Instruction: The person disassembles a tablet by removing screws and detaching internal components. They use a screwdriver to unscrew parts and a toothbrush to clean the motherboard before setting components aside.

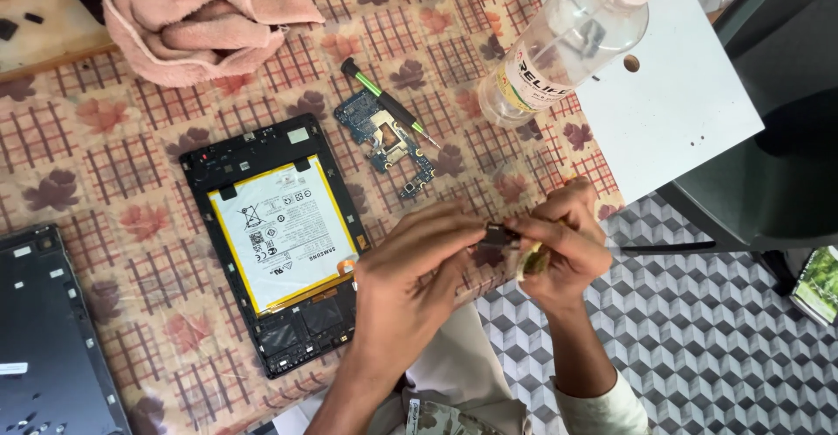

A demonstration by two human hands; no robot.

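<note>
My left hand (415, 269) and my right hand (563, 239) meet over the table's near edge, both pinching a small dark component (497, 235) between their fingertips. My right hand also clutches a small pale wad (532, 262) in its palm. To the left lies an opened tablet (278, 234), back cover off, showing a white battery with a yellow border. Beyond the hands sits a blue circuit board (388, 143) with a black and green screwdriver (384, 99) lying across its top.
A clear plastic bottle (567, 38) stands on a white board (672, 95) at the back right. A pink towel (188, 16) is bunched at the back left. A dark flat panel (48, 339) lies at the front left. A dark chair (768, 138) stands to the right over patterned floor.
</note>
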